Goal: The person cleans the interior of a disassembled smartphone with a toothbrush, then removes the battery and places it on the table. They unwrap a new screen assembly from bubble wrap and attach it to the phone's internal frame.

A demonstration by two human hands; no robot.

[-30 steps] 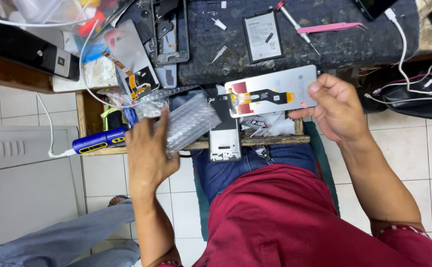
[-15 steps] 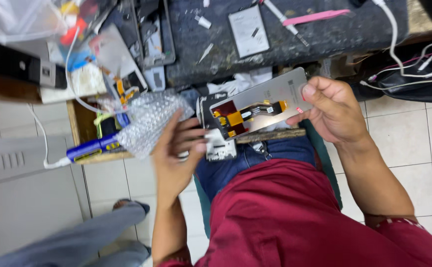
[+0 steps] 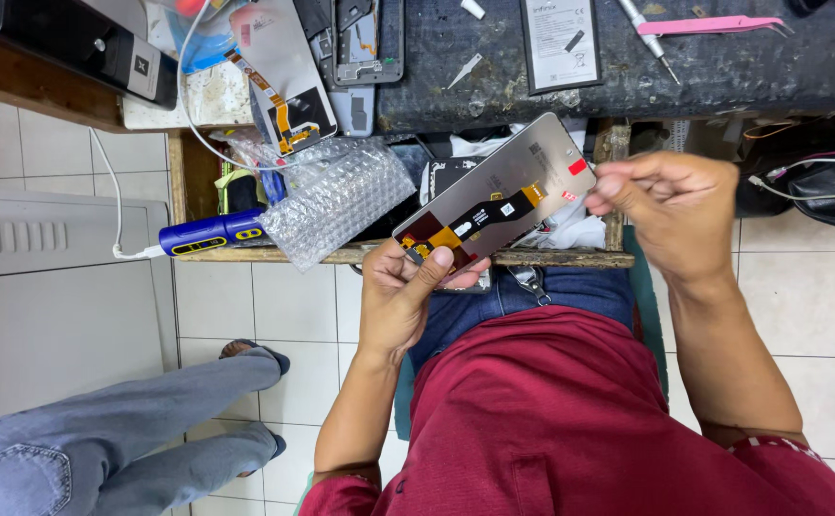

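The phone display panel (image 3: 499,196) is a silver-grey rectangle, back side up, with an orange-and-black flex cable and a small red tab at its 2 o'clock corner, held tilted above the open drawer (image 3: 389,254). The left hand (image 3: 400,301) grips its lower end, thumb on top. The right hand (image 3: 671,205) fingers are pinched at the red corner, perhaps on a film. Bubble wrap (image 3: 336,201) lies at 9 o'clock; a white-labelled battery (image 3: 559,43) rests on the tabletop (image 3: 723,67) at 12.

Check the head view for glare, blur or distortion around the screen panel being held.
Head view: sharp and evenly lit; the grey screen panel shows a soft sheen, no blown-out glare; left hand and right hand are crisp; the bubble wrap glints slightly; floor tile lines bend slightly toward the edges.
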